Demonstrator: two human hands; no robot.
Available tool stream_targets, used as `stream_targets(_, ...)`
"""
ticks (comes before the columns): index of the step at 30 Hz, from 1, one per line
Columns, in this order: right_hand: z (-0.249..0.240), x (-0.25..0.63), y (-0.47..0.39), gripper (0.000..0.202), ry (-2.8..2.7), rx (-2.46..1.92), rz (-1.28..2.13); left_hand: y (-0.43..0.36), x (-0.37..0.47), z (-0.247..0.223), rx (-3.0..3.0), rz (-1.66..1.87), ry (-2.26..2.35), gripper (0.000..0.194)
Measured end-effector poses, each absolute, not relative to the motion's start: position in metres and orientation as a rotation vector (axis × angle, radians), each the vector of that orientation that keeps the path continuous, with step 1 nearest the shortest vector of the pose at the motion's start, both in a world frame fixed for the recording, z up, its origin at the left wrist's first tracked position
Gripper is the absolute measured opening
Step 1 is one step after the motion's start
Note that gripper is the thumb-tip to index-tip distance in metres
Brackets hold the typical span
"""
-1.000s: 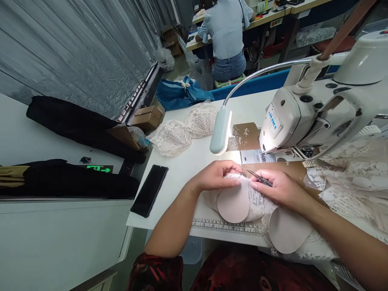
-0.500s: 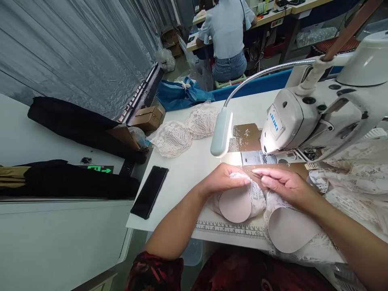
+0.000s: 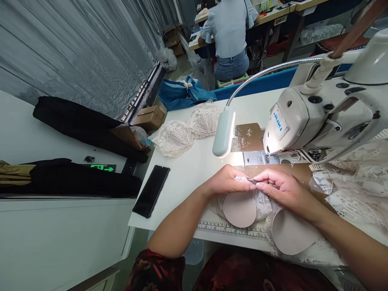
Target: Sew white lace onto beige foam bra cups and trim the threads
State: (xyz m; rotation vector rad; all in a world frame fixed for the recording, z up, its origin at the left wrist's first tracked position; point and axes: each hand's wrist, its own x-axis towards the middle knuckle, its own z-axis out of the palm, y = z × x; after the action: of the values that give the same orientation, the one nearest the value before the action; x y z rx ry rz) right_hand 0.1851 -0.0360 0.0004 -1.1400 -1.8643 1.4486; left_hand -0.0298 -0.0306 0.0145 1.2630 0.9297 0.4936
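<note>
A white lace bra with smooth pale pink cups (image 3: 239, 211) lies at the front edge of the sewing table (image 3: 194, 169), cups facing me. My left hand (image 3: 227, 182) pinches the lace edge above the left cup between thumb and fingers. In my right hand (image 3: 281, 188) is a slim pointed metal tool (image 3: 252, 180) that looks like tweezers; its tip touches the lace by my left thumb. The right cup (image 3: 293, 232) rests below my right wrist. Just beyond my hands is the needle plate (image 3: 257, 158) of the sewing machine (image 3: 287, 121).
A lamp (image 3: 223, 135) on a bendy neck hangs over the table. Another lace bra (image 3: 176, 139) lies at the back left, a black phone (image 3: 151, 190) at the left edge. More lace (image 3: 357, 198) is heaped right. A co-worker (image 3: 230, 36) sits beyond.
My right hand has closed in on the left one, bringing the metal tool's tip to the lace edge. The view has shifted slightly.
</note>
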Motion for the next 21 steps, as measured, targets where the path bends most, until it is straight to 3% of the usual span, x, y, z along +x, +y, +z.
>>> stream_targets(9,-0.003,0.188,-0.033,0.031,-1.805,-1.077,1.659,-0.032,-0.028,0.012,1.254,0.447,0.979,0.041)
stream_targets(17,-0.004,0.184,-0.028,0.034,-1.862,-1.157,1.497,-0.031,-0.028,0.010,1.300,0.383,0.978,0.032)
stream_targets(21,0.008,0.211,-0.030,0.043,-2.024,-1.363,1.295,-0.024,-0.046,0.012,1.241,0.438,0.986,0.042)
